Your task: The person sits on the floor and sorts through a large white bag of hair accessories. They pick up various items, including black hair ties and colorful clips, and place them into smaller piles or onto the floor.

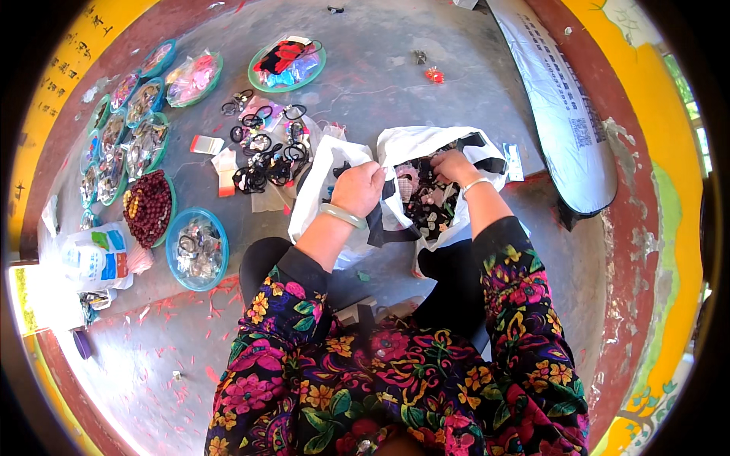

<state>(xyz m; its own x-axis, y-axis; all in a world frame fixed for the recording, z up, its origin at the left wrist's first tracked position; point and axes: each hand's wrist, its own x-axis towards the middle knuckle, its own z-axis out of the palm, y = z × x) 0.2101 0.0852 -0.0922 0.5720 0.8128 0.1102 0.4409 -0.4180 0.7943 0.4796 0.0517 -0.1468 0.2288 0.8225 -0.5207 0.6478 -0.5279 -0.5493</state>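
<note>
My left hand [359, 188], a pale bangle at its wrist, is closed at the rim of a white plastic bag [319, 171]. A second white bag [414, 138] stands wide at its mouth just to the right, full of dark and pink hair accessories [430, 199]. Inside that mouth, my right hand [454, 167] reaches into the accessories with its fingers curled. Whatever those fingertips pinch is hidden. Black hair ties [268, 169] lie in a loose heap on the floor left of the bags, some on flat plastic packets.
Round baskets of small packaged goods stand at the left, including a blue basket [219, 278] and one with dark red beads [146, 205]. A green basket [255, 74] sits farther off. A long silver-wrapped board [563, 114] lies at the right. White-and-red cards [225, 169] lie near the ties.
</note>
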